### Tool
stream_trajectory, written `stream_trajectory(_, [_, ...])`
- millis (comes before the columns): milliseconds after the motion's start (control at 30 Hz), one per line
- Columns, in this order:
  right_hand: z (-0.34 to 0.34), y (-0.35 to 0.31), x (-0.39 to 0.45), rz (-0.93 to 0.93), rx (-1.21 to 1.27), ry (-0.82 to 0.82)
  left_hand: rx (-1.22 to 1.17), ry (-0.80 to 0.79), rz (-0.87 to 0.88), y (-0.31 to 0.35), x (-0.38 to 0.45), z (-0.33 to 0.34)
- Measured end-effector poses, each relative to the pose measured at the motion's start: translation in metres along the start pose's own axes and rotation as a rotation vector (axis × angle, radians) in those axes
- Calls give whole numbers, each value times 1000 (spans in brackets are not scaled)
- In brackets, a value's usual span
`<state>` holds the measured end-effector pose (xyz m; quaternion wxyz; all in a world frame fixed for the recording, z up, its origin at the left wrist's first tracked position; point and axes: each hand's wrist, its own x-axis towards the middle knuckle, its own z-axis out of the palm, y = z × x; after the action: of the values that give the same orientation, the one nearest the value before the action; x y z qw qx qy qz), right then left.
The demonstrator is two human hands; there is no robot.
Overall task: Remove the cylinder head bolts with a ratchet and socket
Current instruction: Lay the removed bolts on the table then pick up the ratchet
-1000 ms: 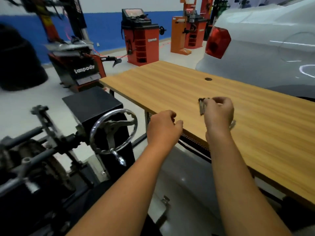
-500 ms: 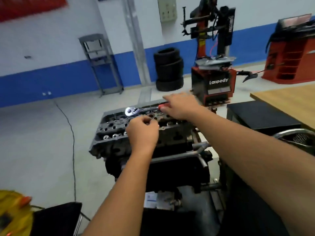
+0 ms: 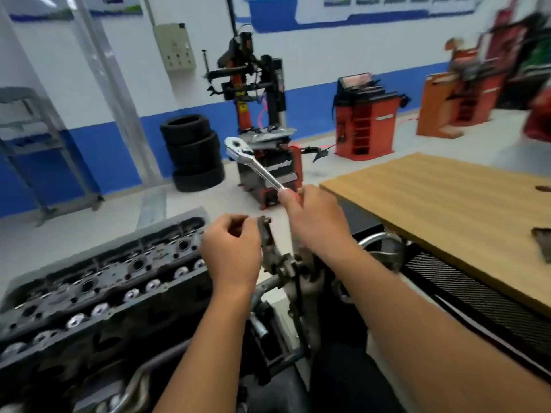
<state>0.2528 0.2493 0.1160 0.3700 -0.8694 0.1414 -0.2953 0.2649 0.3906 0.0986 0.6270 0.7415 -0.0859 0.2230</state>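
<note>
The dark grey cylinder head (image 3: 98, 281) lies on the engine at lower left, its top full of bolt holes and shiny round seats. My right hand (image 3: 316, 222) grips the red handle of a chrome ratchet (image 3: 253, 165) and holds it in the air. The ratchet's head points up and to the left, away from the engine. My left hand (image 3: 231, 251) hovers past the right end of the cylinder head with its fingers curled. It seems to pinch a small dark piece, too blurred to name.
A rusty engine-stand bracket (image 3: 268, 245) and a handwheel (image 3: 381, 242) sit between my forearms. A wooden table (image 3: 447, 210) stands at right with a dark item (image 3: 543, 242) on it. Behind are stacked tyres (image 3: 193, 153), a tyre changer (image 3: 262, 120) and red machines (image 3: 363, 114).
My right hand has lifted the ratchet off the cylinder head into the air. My left hand has come up off the head and moved right. The view has swung right again.
</note>
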Motion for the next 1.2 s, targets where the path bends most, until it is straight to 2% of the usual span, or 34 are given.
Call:
stream_trajectory(100, [-60, 73, -35, 348, 341, 235, -38, -353, 27, 23, -39, 94])
stream_trajectory(167, [-107, 125, -60, 582, 456, 397, -75, -623, 37, 46, -87, 161])
stream_trajectory(300, [-213, 218, -118, 856, 355, 780, -87, -1136, 64, 89, -212, 258])
stream_trajectory(367, [-253, 252, -147, 922, 239, 933, -56, -1260, 106, 96, -268, 289])
stream_trajectory(433, [-283, 276, -167, 977, 159, 1004, -22, -1277, 91, 95, -306, 310])
stream_trajectory(533, [-313, 307, -179, 1111, 109, 1027, 68, -1291, 89, 84, -331, 331])
stream_trajectory(633, [-327, 329, -177, 1197, 64, 968, 114, -1381, 110, 71, -330, 342])
stream_trajectory(800, [-335, 346, -166, 1114, -180, 692, 95, -1395, 133, 61, -316, 345])
stream_trajectory(900, [-335, 346, -161, 1076, -230, 636, 106, -1346, 148, 59, -310, 343])
stream_trajectory(1000, [-335, 344, -160, 1037, -213, 661, 153, -1371, 167, 56, -304, 337])
stream_trajectory(1100, [-323, 333, -165, 966, -102, 808, 132, -1397, 116, 48, -298, 323])
stream_trajectory(1200, [-284, 309, -170, 805, 30, 887, 61, -1288, 67, 49, -282, 293])
